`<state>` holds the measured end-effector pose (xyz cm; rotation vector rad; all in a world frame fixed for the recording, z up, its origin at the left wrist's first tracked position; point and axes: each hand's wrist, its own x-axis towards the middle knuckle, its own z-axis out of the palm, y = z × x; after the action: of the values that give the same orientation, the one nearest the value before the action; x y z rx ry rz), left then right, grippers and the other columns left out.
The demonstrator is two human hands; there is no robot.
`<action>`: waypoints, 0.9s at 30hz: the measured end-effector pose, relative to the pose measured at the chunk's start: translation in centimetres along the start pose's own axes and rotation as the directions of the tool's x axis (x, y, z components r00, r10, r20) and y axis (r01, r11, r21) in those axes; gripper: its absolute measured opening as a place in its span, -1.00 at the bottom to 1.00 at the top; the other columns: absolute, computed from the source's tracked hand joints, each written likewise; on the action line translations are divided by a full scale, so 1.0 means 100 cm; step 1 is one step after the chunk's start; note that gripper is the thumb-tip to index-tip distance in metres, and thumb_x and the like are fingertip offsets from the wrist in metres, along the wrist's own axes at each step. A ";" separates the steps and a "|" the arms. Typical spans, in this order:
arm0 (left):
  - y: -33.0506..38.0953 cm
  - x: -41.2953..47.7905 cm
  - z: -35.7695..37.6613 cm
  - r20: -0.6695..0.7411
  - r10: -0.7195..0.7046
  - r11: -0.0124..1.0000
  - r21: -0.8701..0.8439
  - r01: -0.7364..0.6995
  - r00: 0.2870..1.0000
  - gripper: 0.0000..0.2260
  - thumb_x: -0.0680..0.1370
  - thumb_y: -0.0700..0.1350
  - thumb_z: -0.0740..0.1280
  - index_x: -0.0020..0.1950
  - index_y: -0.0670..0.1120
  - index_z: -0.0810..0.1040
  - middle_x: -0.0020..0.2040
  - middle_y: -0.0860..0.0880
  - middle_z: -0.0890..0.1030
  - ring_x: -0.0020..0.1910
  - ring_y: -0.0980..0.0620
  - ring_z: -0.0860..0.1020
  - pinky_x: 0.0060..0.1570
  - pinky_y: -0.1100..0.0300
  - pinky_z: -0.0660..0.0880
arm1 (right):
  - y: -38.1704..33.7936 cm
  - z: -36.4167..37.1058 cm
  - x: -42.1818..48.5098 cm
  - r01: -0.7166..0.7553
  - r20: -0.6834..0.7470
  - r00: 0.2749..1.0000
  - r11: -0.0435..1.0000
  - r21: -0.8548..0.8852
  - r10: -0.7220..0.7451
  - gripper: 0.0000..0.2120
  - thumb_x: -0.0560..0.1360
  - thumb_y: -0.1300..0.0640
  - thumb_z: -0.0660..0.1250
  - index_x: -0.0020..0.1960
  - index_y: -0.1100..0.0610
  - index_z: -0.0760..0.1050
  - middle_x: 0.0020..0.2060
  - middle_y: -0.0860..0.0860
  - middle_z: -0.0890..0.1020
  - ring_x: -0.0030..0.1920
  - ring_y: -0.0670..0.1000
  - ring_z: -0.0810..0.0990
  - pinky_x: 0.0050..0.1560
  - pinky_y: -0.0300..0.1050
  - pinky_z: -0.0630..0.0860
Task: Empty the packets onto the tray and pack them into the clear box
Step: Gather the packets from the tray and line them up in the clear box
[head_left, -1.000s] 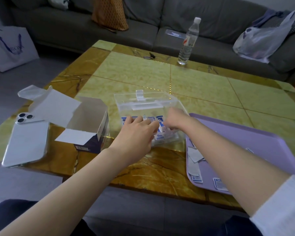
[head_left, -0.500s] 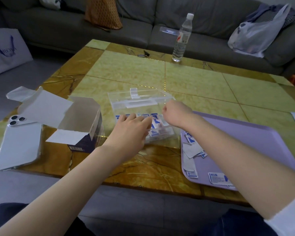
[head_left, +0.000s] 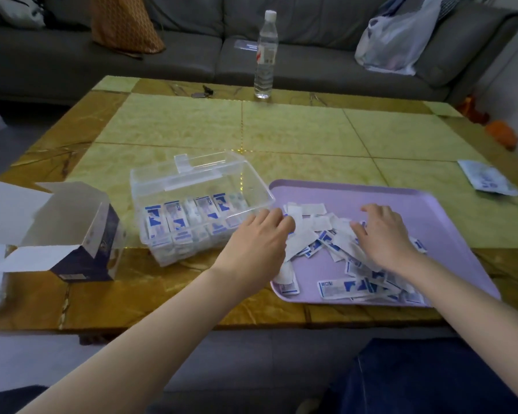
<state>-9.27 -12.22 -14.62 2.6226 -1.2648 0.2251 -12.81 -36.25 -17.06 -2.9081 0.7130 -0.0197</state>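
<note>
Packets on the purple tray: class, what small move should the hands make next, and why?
Probably draw a few packets together between both hands into a neat stack. The left hand and right hand rest on a loose, jumbled pile on the tray, while the clear box beside it holds upright rows with space apparently left.

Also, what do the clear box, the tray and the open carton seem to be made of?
Box: hard clear plastic, glossy; packets show through its walls. Tray: probably plastic, smooth matte lilac, with a moulded raised rim. Carton: thin cardboard, with creased flaps, white inside, dark print outside.
</note>
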 end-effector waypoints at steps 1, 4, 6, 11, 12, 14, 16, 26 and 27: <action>0.006 0.006 0.007 0.058 -0.008 1.000 -0.003 0.008 0.998 -0.72 0.55 -0.14 0.23 0.25 -0.11 0.37 0.14 -0.08 0.43 0.11 -0.11 0.42 0.09 0.10 0.32 | 0.014 0.003 0.000 -0.082 0.042 0.996 0.997 0.013 0.082 -0.53 0.59 -0.04 0.12 0.39 0.21 0.25 0.31 0.24 0.37 0.33 0.25 0.30 0.31 0.12 0.29; 0.019 0.022 0.025 0.239 -0.086 0.996 0.015 0.085 0.967 -0.58 0.59 0.03 0.18 0.39 -0.13 0.23 0.33 -0.11 0.33 0.31 -0.10 0.31 0.27 0.09 0.28 | 0.030 0.007 0.003 -0.212 0.117 0.973 0.968 0.136 0.197 -0.47 0.58 -0.09 0.11 0.38 0.27 0.24 0.30 0.28 0.38 0.31 0.28 0.33 0.29 0.12 0.32; 0.023 0.032 0.037 0.334 -0.131 0.991 0.014 0.134 0.934 -0.51 0.57 0.06 0.20 0.40 -0.16 0.21 0.36 -0.13 0.31 0.36 -0.12 0.27 0.30 0.05 0.30 | 0.027 0.007 0.003 -0.182 0.126 0.979 0.965 0.189 0.160 -0.43 0.57 -0.11 0.14 0.40 0.28 0.21 0.31 0.26 0.37 0.32 0.27 0.33 0.28 0.09 0.33; 0.035 0.046 0.047 0.362 -0.155 0.984 -0.030 0.177 0.919 -0.58 0.57 -0.03 0.24 0.35 -0.17 0.27 0.31 -0.13 0.33 0.34 -0.14 0.27 0.26 0.05 0.31 | 0.001 -0.001 -0.011 0.095 0.227 0.963 0.970 0.222 -0.146 -0.18 0.41 -0.24 0.34 0.44 0.22 0.14 0.33 0.14 0.34 0.33 0.13 0.31 0.27 0.00 0.32; 0.036 0.046 0.047 0.351 -0.156 0.983 -0.041 0.181 0.923 -0.60 0.58 -0.06 0.23 0.37 -0.16 0.26 0.31 -0.12 0.33 0.33 -0.13 0.27 0.25 0.06 0.32 | -0.002 -0.002 -0.013 0.160 0.267 0.942 0.971 0.176 -0.203 -0.15 0.37 -0.25 0.37 0.44 0.20 0.14 0.35 0.11 0.32 0.34 0.11 0.29 0.28 -0.01 0.31; 0.036 0.046 0.045 0.327 -0.148 0.985 -0.039 0.169 0.933 -0.66 0.59 -0.13 0.20 0.35 -0.16 0.28 0.30 -0.11 0.35 0.31 -0.11 0.27 0.22 0.08 0.34 | -0.004 -0.005 -0.017 0.242 0.304 0.915 0.963 0.116 -0.267 -0.16 0.37 -0.22 0.40 0.44 0.19 0.15 0.38 0.09 0.30 0.36 0.09 0.27 0.33 -0.02 0.28; 0.034 0.047 0.045 0.322 -0.133 0.988 -0.033 0.151 0.937 -0.69 0.59 -0.21 0.16 0.34 -0.15 0.29 0.29 -0.10 0.35 0.29 -0.09 0.28 0.18 0.10 0.34 | -0.002 -0.008 -0.018 0.266 0.307 0.906 0.957 0.118 -0.290 -0.17 0.37 -0.17 0.42 0.45 0.18 0.14 0.39 0.09 0.30 0.37 0.09 0.26 0.34 -0.02 0.27; 0.027 0.050 0.040 0.358 -0.174 0.975 -0.070 0.212 0.917 -0.50 0.48 0.10 0.34 0.33 -0.08 0.33 0.25 -0.05 0.38 0.25 -0.03 0.37 0.11 0.04 0.45 | 0.008 -0.014 -0.021 0.351 0.248 0.898 0.932 0.090 -0.362 -0.49 0.45 0.02 0.34 0.33 0.15 0.32 0.24 0.07 0.46 0.25 0.08 0.40 0.18 -0.07 0.38; 0.028 0.051 0.040 0.355 -0.188 0.973 -0.059 0.223 0.916 -0.47 0.47 0.13 0.35 0.33 -0.08 0.32 0.26 -0.05 0.38 0.26 -0.03 0.36 0.11 0.05 0.45 | 0.008 -0.013 -0.022 0.373 0.208 0.902 0.925 0.068 -0.379 -0.58 0.47 0.04 0.31 0.28 0.15 0.36 0.19 0.07 0.49 0.21 0.08 0.44 0.14 -0.08 0.40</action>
<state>-8.15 -18.76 -16.96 2.7628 -1.0444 -0.3438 -15.18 -36.15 -15.88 -2.9107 0.1080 0.2413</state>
